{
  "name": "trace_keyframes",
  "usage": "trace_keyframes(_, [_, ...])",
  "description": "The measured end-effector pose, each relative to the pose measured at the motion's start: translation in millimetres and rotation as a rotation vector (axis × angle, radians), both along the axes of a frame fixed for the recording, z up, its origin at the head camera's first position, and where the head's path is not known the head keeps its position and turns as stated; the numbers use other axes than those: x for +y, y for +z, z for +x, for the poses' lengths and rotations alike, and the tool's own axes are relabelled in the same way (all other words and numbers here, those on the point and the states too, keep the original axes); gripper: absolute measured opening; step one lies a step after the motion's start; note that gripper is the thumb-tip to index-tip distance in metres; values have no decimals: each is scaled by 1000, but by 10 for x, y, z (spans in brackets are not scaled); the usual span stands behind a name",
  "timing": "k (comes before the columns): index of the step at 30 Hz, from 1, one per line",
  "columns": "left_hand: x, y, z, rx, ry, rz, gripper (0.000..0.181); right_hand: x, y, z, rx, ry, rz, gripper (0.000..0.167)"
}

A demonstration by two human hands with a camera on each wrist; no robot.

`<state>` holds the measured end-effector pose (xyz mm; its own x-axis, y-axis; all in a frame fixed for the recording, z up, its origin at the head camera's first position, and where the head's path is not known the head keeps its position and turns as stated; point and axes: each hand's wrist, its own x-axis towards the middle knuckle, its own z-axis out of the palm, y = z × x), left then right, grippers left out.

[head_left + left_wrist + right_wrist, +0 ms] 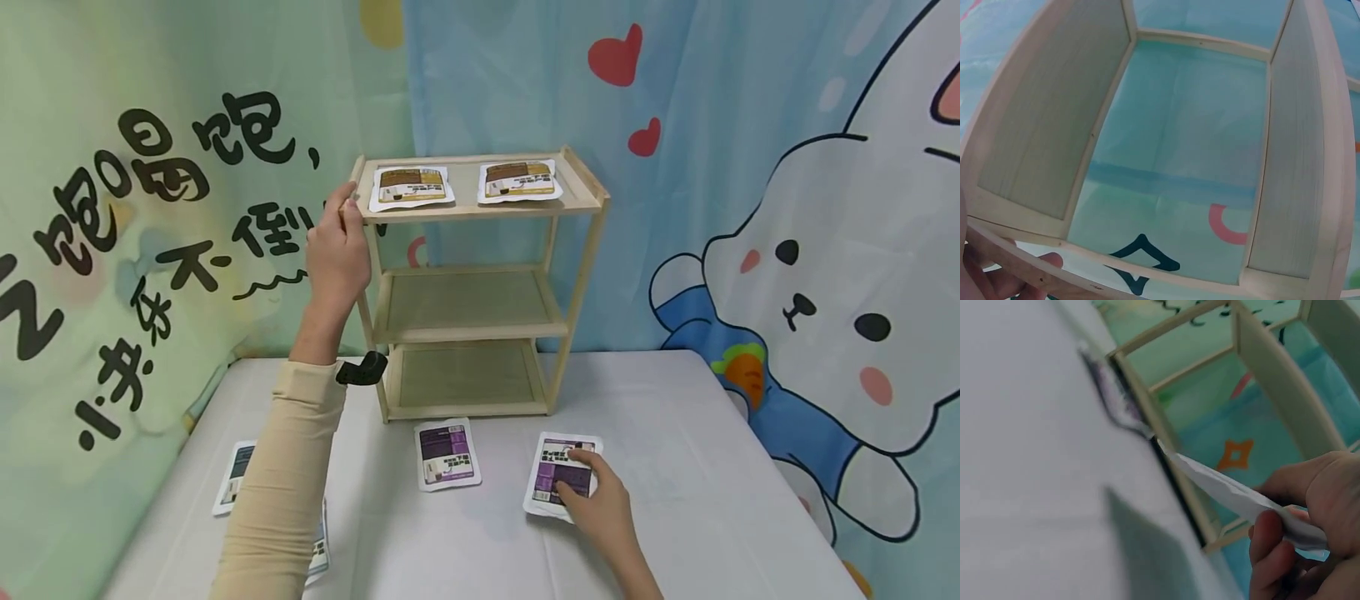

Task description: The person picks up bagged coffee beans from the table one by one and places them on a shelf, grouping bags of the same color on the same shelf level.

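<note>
A three-tier wooden shelf (pixel 471 340) stands on the table. At its top left corner my left hand (pixel 339 250) grips the frame; fingers (pixel 1052 260) show behind the post in the left wrist view. My right hand (pixel 600 508) pinches a white-edged purple pouch (pixel 551 472). In the right wrist view this pouch (pixel 1222 487) is seen edge-on between thumb and fingers, raised off the cloth above its shadow. Another purple pouch (pixel 448 454) lies flat before the shelf. Two brown-and-yellow pouches (pixel 411 187) (pixel 520 181) rest side by side on the top tier.
White cloth covers the table (pixel 675 500). Left of my left sleeve lies a dark-labelled pouch (pixel 234 479), partly hidden by the arm. A further pouch (pixel 319 550) peeks out on the sleeve's right. Printed curtains (pixel 510 75) hang behind and at the sides.
</note>
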<state>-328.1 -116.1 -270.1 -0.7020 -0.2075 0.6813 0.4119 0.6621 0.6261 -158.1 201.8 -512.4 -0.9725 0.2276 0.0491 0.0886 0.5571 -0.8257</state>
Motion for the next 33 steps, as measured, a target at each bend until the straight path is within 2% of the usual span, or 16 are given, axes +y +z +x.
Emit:
trace_keyframes(6, [-10, 30, -4, 3, 5, 18, 45, -134, 305, -90, 60, 20, -91, 43])
trace_keyframes(12, [-9, -32, -2, -40, 4, 6, 46, -257, 575, -101, 63, 55, -197, 40])
trace_keyframes(15, [-12, -46, -12, -17, 4, 7, 45, -327, 687, -144, 64, 75, -215, 40])
trace_keyframes(25, [-19, -13, -18, 2, 7, 1, 45, -549, 1094, -346, 160, 168, -259, 39])
trace_keyframes(29, [-18, -4, -10, -29, 5, -2, 46, -623, 1213, -409, 178, 225, -307, 39])
trace_keyframes(33, [-35, -9, -17, -49, 6, -11, 46, -730, 1299, -466, 170, 250, -329, 39])
